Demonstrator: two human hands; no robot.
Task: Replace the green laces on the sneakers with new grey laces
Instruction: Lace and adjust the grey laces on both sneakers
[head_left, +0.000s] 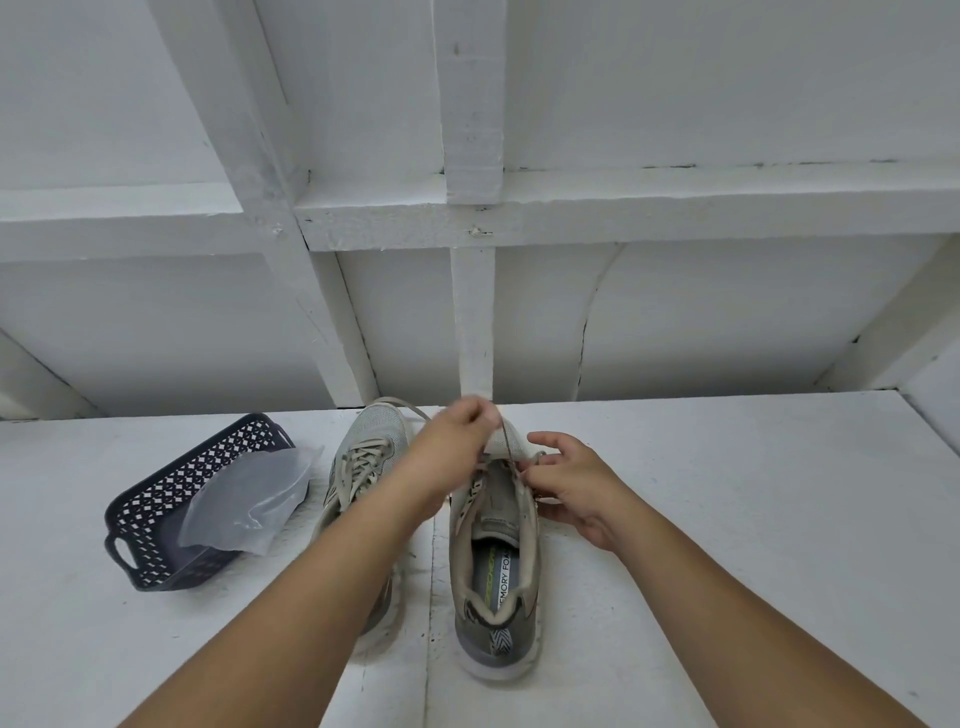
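- Here, the left hand (457, 434) is raised over the toe of the right-side sneaker (496, 561), fingers curled, pinching a lace (506, 447) that runs down from its fingertips to the eyelets just below.
- The right hand (566, 486) sits just right of that sneaker's eyelets, its thumb and fingers pinching at the lace end against the upper (the other fingers are loosely spread, index pointing left).
- The sneaker lies between the two hands, heel toward the person, its tongue open and its insole showing.
- The second sneaker (363, 467) stands just left of the left hand, partly under the left forearm; it is laced, and a loop of lace arches from its toe toward the left hand.
- Further left of that hand, a dark perforated basket (156, 499) rests on the white table (727, 519) with a clear plastic bag (249, 499) draped over its rim.
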